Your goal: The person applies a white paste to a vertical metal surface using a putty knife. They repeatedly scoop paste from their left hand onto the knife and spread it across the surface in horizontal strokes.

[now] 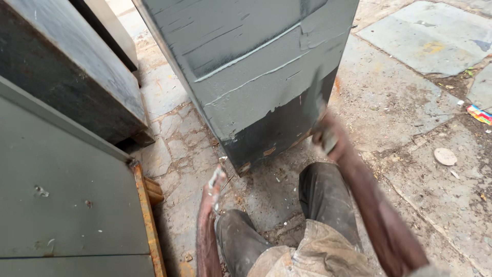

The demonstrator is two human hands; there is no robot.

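A tall grey metal cabinet (256,66) stands on the stone ground in front of me. Its upper part is coated with pale grey filler in ridged strokes, and its lower band is darker and bare. My right hand (327,136), blurred by motion, is at the cabinet's lower right edge, closed on what looks like a flat scraper (321,109) pressed to the surface. My left hand (215,183) hangs low near the cabinet's bottom left corner, touching nothing, its outstretched fingers smeared with pale filler. My knees (318,190) in dark trousers are bent below the cabinet.
A green metal panel with a rusty edge (66,195) lies at the left. A dark metal box (66,66) stands behind it. The ground is cracked stone slabs (410,92) with dirt, a round disc (445,156) and a colourful scrap (479,114) at the right.
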